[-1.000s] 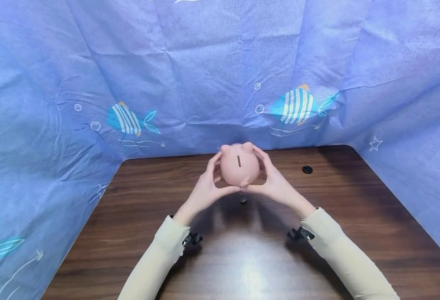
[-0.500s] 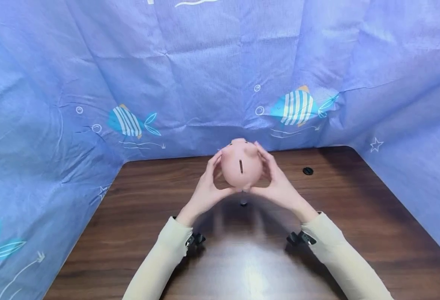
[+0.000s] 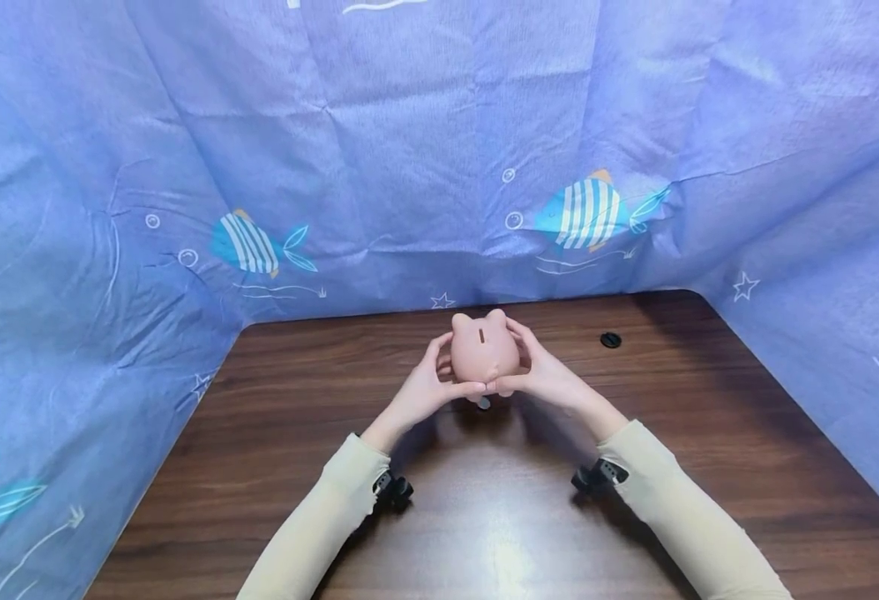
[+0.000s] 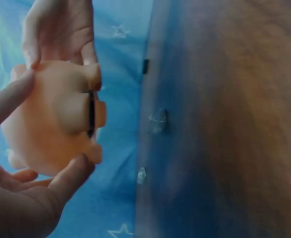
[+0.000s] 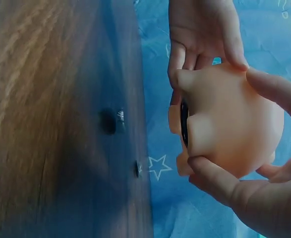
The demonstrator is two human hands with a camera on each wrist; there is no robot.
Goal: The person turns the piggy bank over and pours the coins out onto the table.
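A pink piggy bank (image 3: pixel 486 350) with a coin slot on top is held up above the wooden table by both hands. My left hand (image 3: pixel 422 390) grips its left side, and the right hand (image 3: pixel 547 377) grips the right side. Both thumbs meet at the rear of the pig, with the other fingers wrapped round its sides. In the left wrist view a black plug shows on the underside of the piggy bank (image 4: pixel 46 119), between its stubby feet. Below the pig, a small shiny round piece (image 3: pixel 484 403) lies on the table.
A black round disc (image 3: pixel 611 340) lies on the table (image 3: pixel 259 433) at the back right. Blue fish-print cloth (image 3: pixel 409 167) hangs behind the table and along both sides. Each wrist wears a black strapped-on camera (image 3: pixel 394 489).
The piggy bank first rises and tilts, its snout coming into view half a second ago. Now it is lower, with the ears upright and the snout hidden; both hands keep their grip.
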